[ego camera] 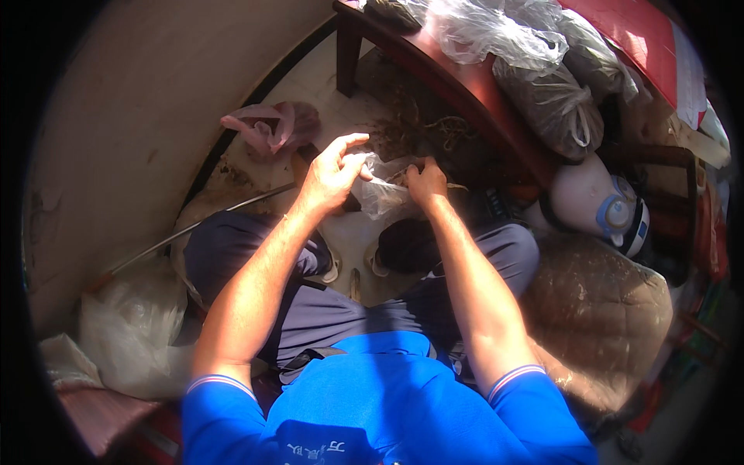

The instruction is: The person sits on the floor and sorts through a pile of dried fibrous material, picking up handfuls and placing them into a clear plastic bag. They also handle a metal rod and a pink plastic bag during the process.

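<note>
Between my two hands hangs a small clear plastic bag [381, 195], held above the floor in front of my knees. My left hand [332, 174] pinches its left edge with thumb and fingertips, the index finger stretched out. On the other side my right hand [427, 181] grips the bag's right edge. A thin pale strand or root [457, 186] sticks out beside the right hand; whether it is held cannot be told. What the bag contains is unclear. Past the left hand, a pink plastic bag [285, 125] lies near the wall.
A red wooden bench [465, 87] bears several tied plastic bags [552, 104]. Dry roots or plant scraps [401, 116] litter the floor beneath. A white rounded container with a blue-ringed cap [587, 195] lies at right, near a brown padded cushion [598, 314]. A metal rod [203, 226] slants along the left.
</note>
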Available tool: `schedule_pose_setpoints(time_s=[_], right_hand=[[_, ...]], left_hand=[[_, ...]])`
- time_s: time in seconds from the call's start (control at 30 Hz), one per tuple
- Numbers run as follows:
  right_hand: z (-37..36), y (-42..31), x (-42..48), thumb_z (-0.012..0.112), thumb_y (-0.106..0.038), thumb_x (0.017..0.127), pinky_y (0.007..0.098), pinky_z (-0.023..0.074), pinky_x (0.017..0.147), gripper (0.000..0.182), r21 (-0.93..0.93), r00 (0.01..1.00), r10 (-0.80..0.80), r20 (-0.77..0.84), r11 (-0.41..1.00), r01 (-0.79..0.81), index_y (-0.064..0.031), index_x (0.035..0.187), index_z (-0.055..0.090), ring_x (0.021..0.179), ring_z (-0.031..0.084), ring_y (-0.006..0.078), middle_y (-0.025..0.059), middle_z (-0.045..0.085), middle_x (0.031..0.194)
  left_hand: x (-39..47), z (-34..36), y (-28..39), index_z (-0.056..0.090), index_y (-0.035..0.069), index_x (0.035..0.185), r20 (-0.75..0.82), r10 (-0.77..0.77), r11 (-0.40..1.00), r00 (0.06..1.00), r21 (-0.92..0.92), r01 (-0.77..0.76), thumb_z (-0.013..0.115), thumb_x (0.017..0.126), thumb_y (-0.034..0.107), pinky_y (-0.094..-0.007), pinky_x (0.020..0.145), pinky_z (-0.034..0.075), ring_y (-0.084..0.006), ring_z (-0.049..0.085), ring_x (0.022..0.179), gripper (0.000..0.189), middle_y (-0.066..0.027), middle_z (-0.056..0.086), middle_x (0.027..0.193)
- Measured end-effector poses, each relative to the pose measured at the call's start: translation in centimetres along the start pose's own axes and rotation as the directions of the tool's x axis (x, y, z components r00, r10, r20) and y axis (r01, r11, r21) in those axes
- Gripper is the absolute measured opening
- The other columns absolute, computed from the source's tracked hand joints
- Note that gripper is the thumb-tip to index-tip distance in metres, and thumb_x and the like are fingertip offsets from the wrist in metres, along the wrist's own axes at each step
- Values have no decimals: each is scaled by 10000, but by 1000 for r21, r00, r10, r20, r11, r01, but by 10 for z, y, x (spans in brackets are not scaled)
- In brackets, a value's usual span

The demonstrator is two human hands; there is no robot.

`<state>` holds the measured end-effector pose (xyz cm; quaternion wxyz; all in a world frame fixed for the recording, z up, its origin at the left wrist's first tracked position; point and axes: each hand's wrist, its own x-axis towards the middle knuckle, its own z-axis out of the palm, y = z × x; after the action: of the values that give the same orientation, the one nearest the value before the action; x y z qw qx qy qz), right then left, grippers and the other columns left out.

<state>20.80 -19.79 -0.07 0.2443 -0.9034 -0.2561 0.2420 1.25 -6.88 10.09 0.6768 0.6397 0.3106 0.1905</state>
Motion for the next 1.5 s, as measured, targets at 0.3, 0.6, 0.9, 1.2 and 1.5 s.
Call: schedule_pose_setpoints(time_s=[0.3, 0.6, 0.9, 1.2, 1.5], right_hand=[[4, -2, -6, 612, -195, 858, 469, 479, 978, 396, -38, 986, -80, 145, 996, 87, 14, 1193, 583, 1130, 607, 431, 291, 631, 1173], [60, 29, 11, 677, -213, 829, 526, 404, 1077, 591, -325, 975, -170, 146, 922, 209, -21, 1357, 494, 1240, 499, 491, 307, 508, 1339], [103, 62, 12, 611, -113, 819, 490, 435, 1055, 518, -51, 926, -250, 282, 960, 275, -12, 1323, 544, 1223, 537, 455, 297, 582, 1269], [96, 62, 19, 656, -160, 818, 489, 458, 1018, 517, -352, 957, -271, 107, 890, 291, -28, 1311, 569, 1190, 584, 407, 244, 610, 1273], [110, 109, 23, 642, -240, 857, 506, 489, 959, 398, -399, 944, 20, 328, 909, 119, -41, 1201, 621, 1140, 609, 422, 250, 653, 1183]], left_hand=[[-3, -9, -8, 537, 44, 1369, -43, -91, 987, 995, 130, 96, 573, 951, 174, -284, 847, 502, -105, 683, 850, 439, -71, 735, 832], [3, -2, -66, 524, 21, 1355, -206, -234, 950, 950, 158, 268, 573, 960, 181, -313, 876, 512, -179, 709, 909, 429, -82, 756, 875], [-20, -11, -172, 589, 36, 1291, -289, -299, 760, 909, 504, 410, 627, 843, 183, -415, 908, 516, -351, 683, 999, 473, -204, 715, 1056], [-20, -12, -158, 585, 27, 1292, -287, -337, 803, 897, 410, 432, 634, 849, 170, -431, 902, 512, -362, 674, 1002, 468, -213, 706, 1024], [-15, -10, -152, 578, 1, 1296, -295, -334, 811, 895, 395, 432, 619, 861, 177, -424, 902, 513, -356, 676, 1003, 471, -201, 713, 1006]])
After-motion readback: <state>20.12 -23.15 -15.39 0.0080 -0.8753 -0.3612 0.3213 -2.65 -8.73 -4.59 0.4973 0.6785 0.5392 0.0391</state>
